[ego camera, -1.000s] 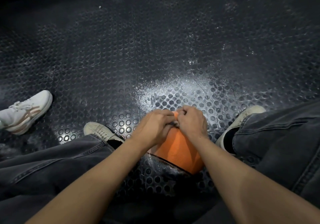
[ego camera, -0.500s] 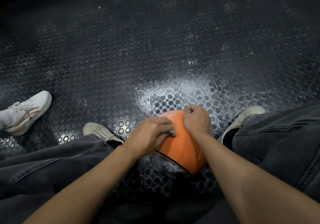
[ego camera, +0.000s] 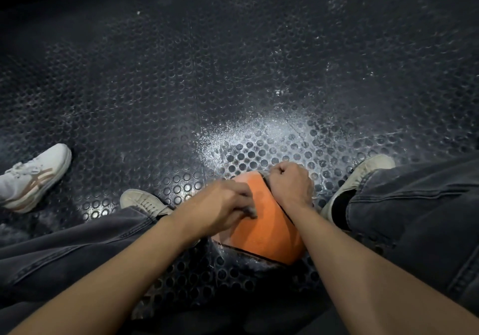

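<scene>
Fingers (ego camera: 242, 197) of the left hand (ego camera: 220, 205) pinch a small grey piece (ego camera: 251, 211) against the orange ball (ego camera: 264, 231); the right hand (ego camera: 290, 187) grips its far edge. The ball sits on the studded floor (ego camera: 181, 96) between the shoes (ego camera: 141, 201); white dust (ego camera: 259, 132) suggests the rubbing is underway but unfinished.

Two hands (ego camera: 223, 205) (ego camera: 290, 187), one orange ball (ego camera: 261, 233) — three shoes (ego camera: 33, 176) (ego camera: 145, 201) (ego camera: 363, 176) (one white)

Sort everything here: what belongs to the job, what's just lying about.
In the job: orange piece, gripped at its edge by the right hand; left hand pinching a small grey scrap against it.
Just about: white trainer; dusty studded floor.
</scene>
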